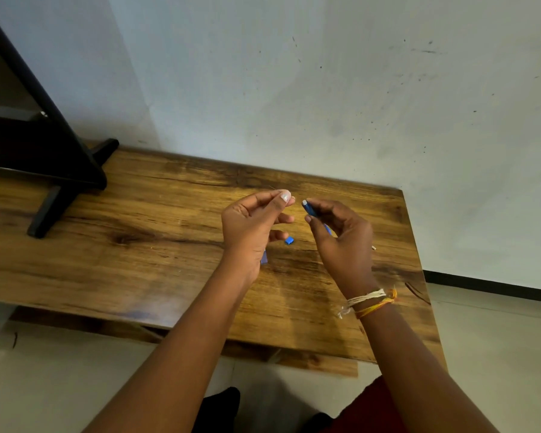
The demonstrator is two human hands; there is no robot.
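My left hand (252,226) is raised above the wooden table (156,245), thumb and forefinger pinching a very thin wire or needle (274,188) that pokes out up and to the left. My right hand (341,235) holds a small dark blue pen-like tube (308,208) with a pale tip, pointed toward the left hand's fingertips. The two hands are a few centimetres apart. A small blue piece (289,240) lies on the table below them. Another bluish piece (264,257) shows partly behind my left palm.
A black stand with crossed feet (72,179) occupies the table's back left. A white wall (325,89) runs right behind the table. The table's right edge (419,260) drops to a pale tiled floor. Thread bracelets (369,301) circle my right wrist.
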